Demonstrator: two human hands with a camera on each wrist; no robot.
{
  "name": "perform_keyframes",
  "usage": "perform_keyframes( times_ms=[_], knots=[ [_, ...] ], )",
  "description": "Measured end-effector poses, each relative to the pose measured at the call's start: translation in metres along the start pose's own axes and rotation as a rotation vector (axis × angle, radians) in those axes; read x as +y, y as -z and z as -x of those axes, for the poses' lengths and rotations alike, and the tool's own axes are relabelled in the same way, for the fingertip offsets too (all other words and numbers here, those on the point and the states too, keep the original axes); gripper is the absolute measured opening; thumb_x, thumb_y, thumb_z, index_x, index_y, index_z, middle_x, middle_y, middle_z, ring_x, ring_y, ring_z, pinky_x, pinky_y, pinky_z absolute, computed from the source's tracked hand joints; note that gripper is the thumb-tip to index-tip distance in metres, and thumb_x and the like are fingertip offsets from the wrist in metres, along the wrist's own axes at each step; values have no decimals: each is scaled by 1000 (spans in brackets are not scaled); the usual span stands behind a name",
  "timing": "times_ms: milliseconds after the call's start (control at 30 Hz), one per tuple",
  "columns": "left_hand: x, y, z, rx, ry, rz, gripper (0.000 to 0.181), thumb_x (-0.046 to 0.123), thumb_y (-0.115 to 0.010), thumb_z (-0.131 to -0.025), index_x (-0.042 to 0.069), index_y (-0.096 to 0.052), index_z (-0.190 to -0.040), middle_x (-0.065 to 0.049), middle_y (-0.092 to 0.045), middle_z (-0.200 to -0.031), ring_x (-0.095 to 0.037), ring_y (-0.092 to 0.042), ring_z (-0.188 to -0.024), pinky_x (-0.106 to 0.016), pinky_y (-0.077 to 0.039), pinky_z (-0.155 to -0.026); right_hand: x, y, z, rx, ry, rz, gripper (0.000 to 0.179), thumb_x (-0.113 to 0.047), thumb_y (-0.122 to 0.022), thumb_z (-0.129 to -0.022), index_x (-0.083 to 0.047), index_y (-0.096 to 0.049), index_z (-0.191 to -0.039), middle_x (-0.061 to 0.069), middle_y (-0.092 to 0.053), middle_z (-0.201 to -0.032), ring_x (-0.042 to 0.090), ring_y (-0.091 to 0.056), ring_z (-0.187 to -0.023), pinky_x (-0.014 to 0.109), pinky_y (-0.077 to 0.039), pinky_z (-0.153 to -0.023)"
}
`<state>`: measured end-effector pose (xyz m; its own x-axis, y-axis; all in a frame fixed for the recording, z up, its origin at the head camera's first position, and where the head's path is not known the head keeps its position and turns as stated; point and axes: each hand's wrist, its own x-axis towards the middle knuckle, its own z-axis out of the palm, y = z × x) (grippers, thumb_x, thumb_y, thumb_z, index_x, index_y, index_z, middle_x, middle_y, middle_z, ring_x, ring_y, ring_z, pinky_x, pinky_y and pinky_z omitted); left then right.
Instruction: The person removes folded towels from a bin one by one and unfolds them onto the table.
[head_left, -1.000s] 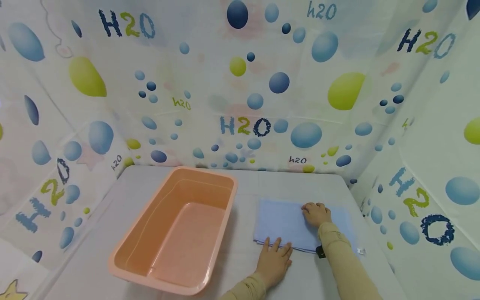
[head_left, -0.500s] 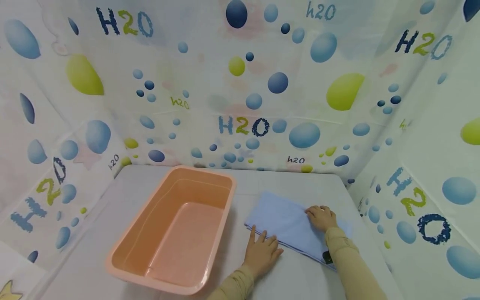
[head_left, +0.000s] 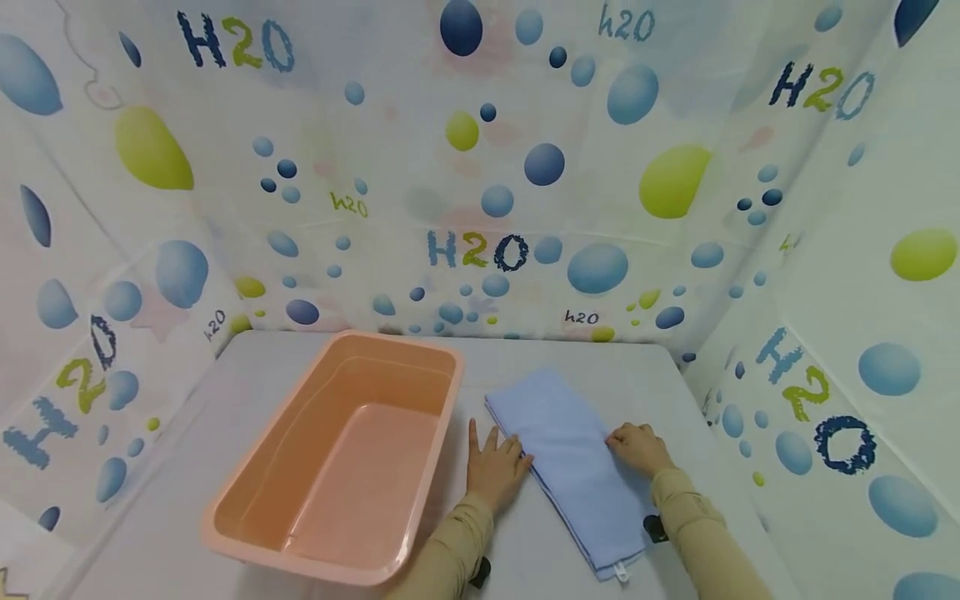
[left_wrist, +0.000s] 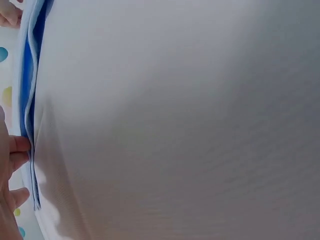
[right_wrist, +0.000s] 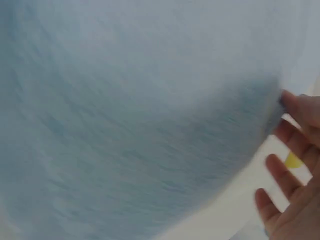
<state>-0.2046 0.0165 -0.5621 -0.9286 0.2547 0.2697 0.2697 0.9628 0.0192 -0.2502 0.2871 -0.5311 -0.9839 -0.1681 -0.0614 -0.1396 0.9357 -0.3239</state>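
A light blue folded towel (head_left: 566, 467) lies slanted on the white table, with a small white tag (head_left: 621, 572) at its near end. My left hand (head_left: 493, 473) rests along its left edge, fingers spread and fairly straight. In the left wrist view, fingertips of that hand (left_wrist: 11, 175) touch the layered edge of the towel (left_wrist: 27, 90). At the opposite long edge, my right hand (head_left: 645, 450) pinches the cloth. The right wrist view has thumb and forefinger of this hand (right_wrist: 300, 145) on the towel's edge (right_wrist: 150, 135), the other fingers apart from it.
A peach plastic basin (head_left: 217, 525) stands left of the towel, its long side close to my left forearm. Walls of white sheeting (head_left: 390, 142) printed with coloured drops enclose the table (head_left: 622, 367) at the back and both sides.
The towel has turned clockwise from lying crosswise to a steep slant. My left hand has moved left and forward with its edge, while the right hand has shifted to the right-hand edge.
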Motion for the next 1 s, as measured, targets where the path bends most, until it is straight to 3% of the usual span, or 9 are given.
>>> perform_keyframes(
  times_ms=[200, 400, 533, 733, 833, 1000],
  knots=[
    [-1, 0, 1, -12, 12, 3, 43, 52, -39, -94, 23, -61, -117, 8, -58, -131, -20, -50, -126, -59, -12, -111, -14, 3, -4, -35, 27, -7, 17, -20, -59, -86, -8, -70, -90, 9, -65, -92, 31, -55, -87, 49, -47, -70],
    [17, 0, 13, -66, 81, 209, 51, 51, -44, -93, 12, -58, -122, -7, -54, -134, -25, -45, -129, -63, -17, -109, -13, -5, -9, -33, 7, -47, 8, -14, -63, -83, -6, -61, -83, 13, -56, -90, 25, -53, -78, 42, -46, -69],
    [30, -2, 18, -47, 56, 290, 46, 46, -49, -92, 14, -56, -124, -12, -51, -129, -30, -47, -122, -60, -26, -106, -15, -6, -17, -28, -7, -92, 9, -10, -62, -82, -7, -60, -90, 17, -56, -93, 29, -56, -81, 47, -48, -72],
    [43, -2, 29, -71, -51, 206, 38, 48, -43, -94, 26, -60, -120, 1, -56, -126, -30, -52, -116, -57, -33, -102, -17, -10, -28, -54, 23, -39, 35, -5, -58, -80, -7, -62, -115, 20, -57, -95, 30, -58, -84, 49, -48, -78],
    [49, 3, 30, -105, -72, 163, 44, 52, -37, -95, 24, -63, -117, 4, -58, -127, -32, -53, -118, -55, -35, -102, -17, -7, -31, -48, 48, 23, 40, 0, -58, -77, -4, -63, -116, 18, -58, -91, 26, -57, -79, 47, -49, -75],
    [52, 13, 28, -168, -67, 120, 60, 60, -31, -93, 17, -60, -122, 0, -57, -131, -32, -52, -121, -51, -34, -105, -19, -4, -36, -51, 78, 53, 39, 4, -60, -76, -3, -64, -114, 16, -60, -87, 27, -58, -79, 47, -49, -75]
  ],
)
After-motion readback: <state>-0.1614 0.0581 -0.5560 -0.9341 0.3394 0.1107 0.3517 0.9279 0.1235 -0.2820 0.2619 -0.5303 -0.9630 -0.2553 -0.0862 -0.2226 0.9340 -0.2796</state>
